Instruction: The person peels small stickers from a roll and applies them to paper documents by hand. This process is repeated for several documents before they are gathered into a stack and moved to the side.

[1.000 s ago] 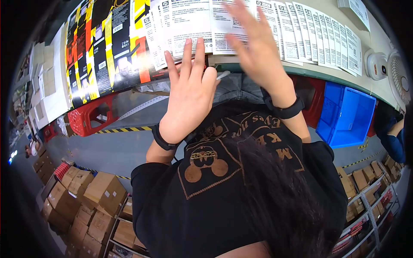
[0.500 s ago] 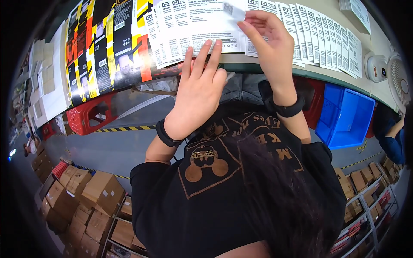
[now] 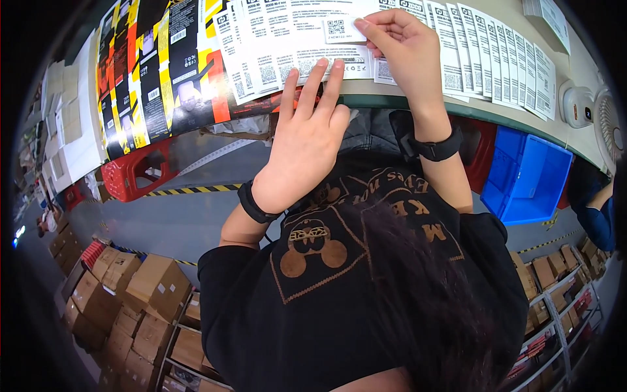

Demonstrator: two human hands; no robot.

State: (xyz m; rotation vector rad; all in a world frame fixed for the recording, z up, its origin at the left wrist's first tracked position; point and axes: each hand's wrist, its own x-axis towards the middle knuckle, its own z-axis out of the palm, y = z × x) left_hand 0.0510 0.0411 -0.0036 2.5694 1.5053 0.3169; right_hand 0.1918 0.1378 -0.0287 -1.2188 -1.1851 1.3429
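A small white label (image 3: 336, 29) with a square code is pinched between the thumb and fingers of my right hand (image 3: 410, 62). It lies over, or just above, the top sheet of a fanned row of white printed leaflets (image 3: 304, 32). I cannot tell whether the label's underside touches the paper. My left hand (image 3: 302, 145) has its fingers spread, with the tips on the lower edge of those leaflets. To the right of my right hand, more white leaflets (image 3: 499, 62) lie overlapped in a fan. Each wrist wears a black band.
Black and yellow printed packaging (image 3: 186, 98) covers the table's left part. At the right are a white fan (image 3: 609, 124) and a stack of white papers (image 3: 547, 23). Below the table edge stand a blue crate (image 3: 516, 189) and a red stool (image 3: 124, 181). Cardboard boxes (image 3: 157, 284) fill the lower left.
The label, tilted up and partly see-through before, now lies flatter with its code showing, lower over the leaflet. My right hand has come slightly down and left. My left hand stays almost in place.
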